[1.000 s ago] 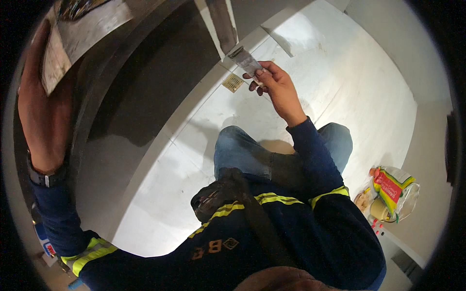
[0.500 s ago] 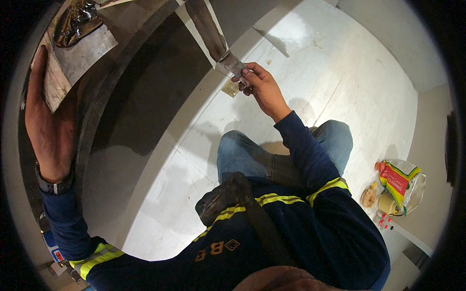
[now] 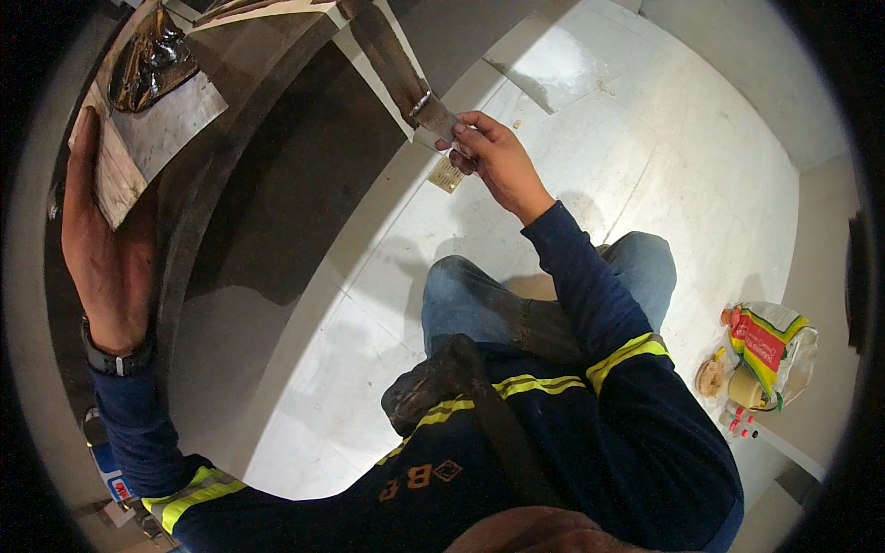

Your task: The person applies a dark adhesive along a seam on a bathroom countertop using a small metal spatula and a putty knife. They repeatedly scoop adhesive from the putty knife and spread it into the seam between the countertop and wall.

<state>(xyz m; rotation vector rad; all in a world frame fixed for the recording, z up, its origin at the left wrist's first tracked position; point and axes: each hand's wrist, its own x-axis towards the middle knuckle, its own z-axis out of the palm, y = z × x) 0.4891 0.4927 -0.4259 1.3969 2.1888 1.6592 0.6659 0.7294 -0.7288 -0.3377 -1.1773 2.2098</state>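
Observation:
My left hand (image 3: 106, 267) is closed around the edge of a stained, light-coloured board (image 3: 175, 138). A heap of glossy dark brown paste (image 3: 152, 60) lies on top of it. In my right hand (image 3: 505, 164) a small flat metal spreader blade (image 3: 436, 116) is pinched between thumb and fingers. The blade's far edge rests at the lower part of a dark brown smeared band (image 3: 385, 55). White masking strips (image 3: 362, 69) border this band on both sides. The band crosses a dark curved panel (image 3: 277, 194); part of my left fingers is hidden under the board.
Pale floor tiles (image 3: 599, 184) lie beyond the panel, with a small printed tag (image 3: 446, 174) near my right hand. At the right stand a red, yellow and green bag (image 3: 770, 341), a beige cup (image 3: 745, 387), a tape roll (image 3: 710, 376) and small bottles (image 3: 737, 424).
The spreader blade has moved slightly up along the brown band. The view has shifted a little, so more of the masked band shows at the top. Both grips are unchanged.

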